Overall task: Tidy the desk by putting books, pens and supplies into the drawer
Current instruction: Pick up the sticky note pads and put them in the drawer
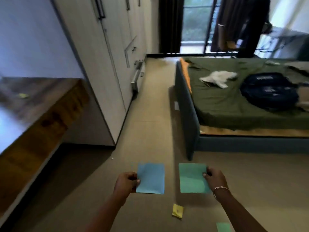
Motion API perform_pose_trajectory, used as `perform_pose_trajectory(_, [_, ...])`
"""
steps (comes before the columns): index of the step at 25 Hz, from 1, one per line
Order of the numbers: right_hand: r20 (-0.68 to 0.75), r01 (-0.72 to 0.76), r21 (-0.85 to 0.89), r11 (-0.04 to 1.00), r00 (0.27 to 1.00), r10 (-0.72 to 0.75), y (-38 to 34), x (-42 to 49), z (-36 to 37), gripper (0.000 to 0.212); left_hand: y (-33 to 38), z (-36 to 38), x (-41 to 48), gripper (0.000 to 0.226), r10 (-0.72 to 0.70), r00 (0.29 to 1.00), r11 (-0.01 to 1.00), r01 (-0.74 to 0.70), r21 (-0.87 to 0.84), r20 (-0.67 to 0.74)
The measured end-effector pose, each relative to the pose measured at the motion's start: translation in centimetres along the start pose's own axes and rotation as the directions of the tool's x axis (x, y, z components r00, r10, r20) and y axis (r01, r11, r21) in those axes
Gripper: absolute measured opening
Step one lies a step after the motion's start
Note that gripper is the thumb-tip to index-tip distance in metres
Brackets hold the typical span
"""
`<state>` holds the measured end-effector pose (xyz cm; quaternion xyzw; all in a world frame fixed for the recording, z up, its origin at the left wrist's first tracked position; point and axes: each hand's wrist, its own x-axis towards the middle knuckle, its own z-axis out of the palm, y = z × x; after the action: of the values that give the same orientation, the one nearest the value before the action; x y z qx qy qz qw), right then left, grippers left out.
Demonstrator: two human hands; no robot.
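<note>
At nine o'clock, the wooden tabletop [33,104] carries one blurred yellow scrap [23,95]. Toward six o'clock, the left hand [127,181] pinches a blue sheet [151,178] by its left edge; just beside it, a green sheet [191,179] hangs pinched at its right edge by the right hand [215,180], both above the floor [150,118]. Gathering looks under way; next the sheets need carrying left to a drawer, which is out of sight. A yellow note [177,211] and another green slip [223,227] lie uncollected at five o'clock; the bed [225,104] fills three o'clock.
</note>
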<state>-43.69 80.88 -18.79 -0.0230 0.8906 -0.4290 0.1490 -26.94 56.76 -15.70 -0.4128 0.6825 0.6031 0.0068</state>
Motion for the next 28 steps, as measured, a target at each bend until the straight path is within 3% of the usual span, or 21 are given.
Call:
perform_pose_trajectory(2, [0.141, 0.120, -0.020, 0.993, 0.983, -0.116, -4.6, -1.2, 3.4, 0.023, -1.0, -5.5, -3.1, 0.012, -0.031, 0.989, 0.997, 0.021, -0.068, -0.144])
perform_pose_trajectory(6, [0.382, 0.342, -0.026, 0.939, 0.872, -0.307, -13.5, -5.6, 11.7, 0.020, -4.3, -16.2, -9.6, 0.017, -0.068, 0.904, 0.987, -0.001, -0.163, -0.422])
perform_pose_trajectory(10, [0.599, 0.495, 0.048, 0.868, 0.681, -0.421, -22.6, -14.3, 21.9, 0.020, -10.1, -27.7, -17.8, 0.019, -0.149, 0.722, 0.952, -0.080, -0.294, -0.676])
perform_pose_trajectory(15, [0.789, 0.566, 0.223, 0.794, 0.374, -0.488, -31.7, -29.2, 34.6, 0.023, -19.1, -40.0, -29.5, 0.018, -0.328, 0.425, 0.883, -0.178, -0.433, -0.844])
perform_pose_trajectory(18, [0.874, 0.534, 0.303, 0.789, 0.174, -0.453, -35.2, -39.5, 42.1, 0.031, -24.0, -45.2, -37.6, 0.021, -0.406, 0.214, 0.892, -0.118, -0.436, -0.888])
perform_pose_trajectory(22, [0.935, 0.519, 0.316, 0.794, -0.030, -0.353, -36.3, -51.1, 48.4, 0.034, -30.7, -49.4, -46.2, 0.024, -0.510, 0.023, 0.860, -0.026, -0.510, -0.860])
perform_pose_trajectory(25, [0.951, 0.576, 0.299, 0.761, -0.110, -0.290, -35.2, -57.3, 51.5, 0.034, -34.3, -49.3, -50.4, 0.028, -0.550, -0.121, 0.817, 0.125, -0.563, -0.826])
perform_pose_trajectory(28, [0.930, 0.680, 0.344, 0.647, -0.149, -0.337, -34.4, -61.9, 52.7, 0.022, -36.9, -48.8, -52.8, 0.024, -0.580, -0.222, 0.742, 0.254, -0.621, -0.784])
